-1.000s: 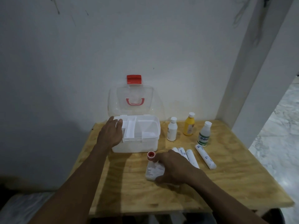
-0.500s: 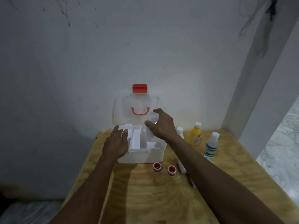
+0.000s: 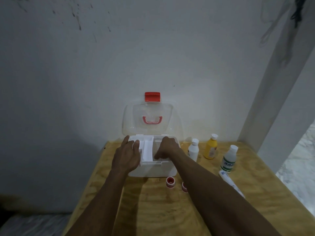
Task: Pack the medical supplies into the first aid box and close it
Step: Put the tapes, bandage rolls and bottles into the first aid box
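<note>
The white first aid box [image 3: 153, 171] stands open at the back of the wooden table [image 3: 153, 210], its clear lid [image 3: 150, 126] upright against the wall. My left hand [image 3: 127, 155] grips the box's left rim, fingers laid over the edge. My right hand [image 3: 167, 148] reaches down into the right compartment with its fingers pointing down; whatever is under them is hidden. Two small red-and-white tape rolls [image 3: 170, 182] sit just in front of the box. To the right stand a white bottle [image 3: 193, 151], a yellow bottle [image 3: 211, 149] and a clear green-labelled bottle [image 3: 229, 159].
A white wrapped bandage roll [image 3: 231, 182] lies beside my right forearm, partly hidden by it. The wall is directly behind the box and a white pillar [image 3: 272, 99] rises at the table's back right corner. The table's left edge drops to a dark floor.
My right hand picked a white packet off the table, carried it above the box, and has now dropped down into the right compartment. My left hand stayed on the box's left rim.
</note>
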Action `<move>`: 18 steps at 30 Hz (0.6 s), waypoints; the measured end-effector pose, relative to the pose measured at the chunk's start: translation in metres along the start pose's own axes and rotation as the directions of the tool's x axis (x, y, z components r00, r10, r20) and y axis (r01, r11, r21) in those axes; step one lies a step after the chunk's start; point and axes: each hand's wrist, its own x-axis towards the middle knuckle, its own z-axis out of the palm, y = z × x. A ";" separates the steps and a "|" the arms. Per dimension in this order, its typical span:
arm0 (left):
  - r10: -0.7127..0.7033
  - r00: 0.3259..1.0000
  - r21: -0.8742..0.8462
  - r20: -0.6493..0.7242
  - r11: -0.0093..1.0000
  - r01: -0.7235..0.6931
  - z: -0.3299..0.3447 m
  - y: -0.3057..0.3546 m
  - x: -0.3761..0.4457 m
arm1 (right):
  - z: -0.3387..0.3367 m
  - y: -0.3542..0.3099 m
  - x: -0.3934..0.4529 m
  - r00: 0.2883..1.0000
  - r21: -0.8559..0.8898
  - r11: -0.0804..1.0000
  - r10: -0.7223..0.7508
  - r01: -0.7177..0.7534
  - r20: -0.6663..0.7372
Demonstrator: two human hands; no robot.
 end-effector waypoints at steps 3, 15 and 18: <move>-0.008 1.000 0.004 0.002 1.000 0.008 0.000 0.000 0.000 | 0.004 0.000 0.002 1.000 -0.006 1.000 0.011 -0.011 0.003; 0.024 1.000 0.038 0.008 0.999 -0.024 -0.003 0.001 -0.003 | -0.025 -0.005 -0.010 0.970 0.374 0.900 0.169 -0.225 0.177; 0.026 1.000 0.051 0.012 0.998 -0.027 -0.002 0.001 -0.003 | -0.020 -0.006 -0.009 0.949 0.522 0.798 0.197 -0.301 0.246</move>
